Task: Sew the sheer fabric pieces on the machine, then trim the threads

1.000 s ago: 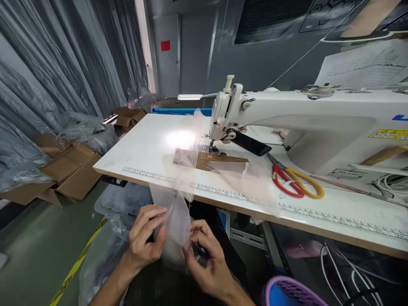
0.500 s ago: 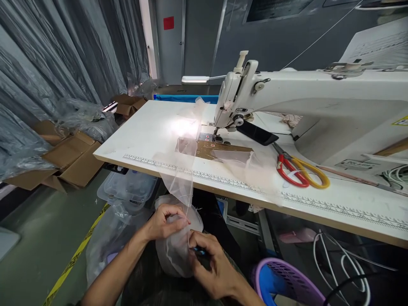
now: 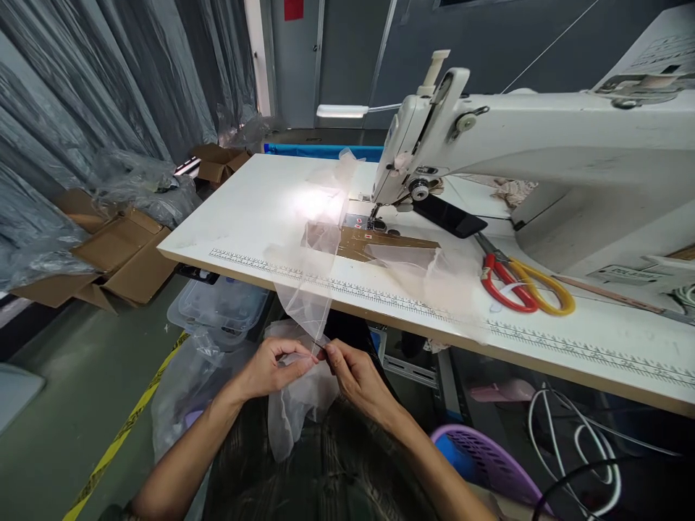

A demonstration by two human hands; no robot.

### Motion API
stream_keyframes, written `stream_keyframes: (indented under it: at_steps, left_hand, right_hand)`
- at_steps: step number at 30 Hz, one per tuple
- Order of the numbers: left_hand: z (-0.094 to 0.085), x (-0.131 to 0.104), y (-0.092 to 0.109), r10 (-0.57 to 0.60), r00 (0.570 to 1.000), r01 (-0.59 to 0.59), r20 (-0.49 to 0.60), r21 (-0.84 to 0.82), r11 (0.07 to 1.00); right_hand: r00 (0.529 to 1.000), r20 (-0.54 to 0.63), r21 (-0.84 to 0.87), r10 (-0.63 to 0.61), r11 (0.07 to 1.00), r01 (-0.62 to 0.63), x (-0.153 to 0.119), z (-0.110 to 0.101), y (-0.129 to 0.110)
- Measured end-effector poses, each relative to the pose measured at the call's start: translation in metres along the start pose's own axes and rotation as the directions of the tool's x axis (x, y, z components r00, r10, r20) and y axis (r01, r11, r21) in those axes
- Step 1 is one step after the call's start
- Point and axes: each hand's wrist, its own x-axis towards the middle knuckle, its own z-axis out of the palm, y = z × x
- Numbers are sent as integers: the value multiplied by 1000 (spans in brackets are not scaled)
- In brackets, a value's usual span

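Note:
Sheer white fabric (image 3: 304, 304) hangs over the front edge of the sewing table and gathers in my lap. Between thumb and fingertips my left hand (image 3: 276, 367) pinches an edge of it just below the table. My right hand (image 3: 355, 373) is closed around a small dark pointed tool (image 3: 319, 347), its tip at the fabric edge beside my left fingertips. Most of the tool is hidden in my palm, so its kind is unclear. Beyond, the fabric runs up the tabletop to the left of the white sewing machine's (image 3: 418, 152) needle area.
Red-and-yellow-handled scissors (image 3: 524, 282) and a black phone (image 3: 449, 217) lie right of the needle. Another sheer piece (image 3: 450, 282) rests near the printed ruler (image 3: 380, 293). Below are a purple basket (image 3: 489, 456) and white cables (image 3: 575, 441). Cardboard boxes (image 3: 122, 250) stand at left.
My right hand has risen from the lap to meet my left fingertips, and the tool's tip now shows at the fabric edge. My left hand is slightly higher. The view has shifted a little.

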Motion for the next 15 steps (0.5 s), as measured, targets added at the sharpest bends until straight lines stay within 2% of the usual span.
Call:
stream_keyframes:
  at_steps: [5, 8, 15]
  left_hand:
    - [0, 0, 2, -23, 999, 23, -30, -2, 1000]
    - [0, -1, 2, -39, 999, 39, -37, -25, 999]
    - [-2, -2, -1, -36, 999, 35, -19, -42, 999]
  right_hand:
    - [998, -47, -34, 38, 999, -40, -1, 1, 8]
    - [998, -16, 10, 56, 998, -56, -9, 1, 8]
    - [999, 14, -20, -34, 999, 34, -11, 9, -2]
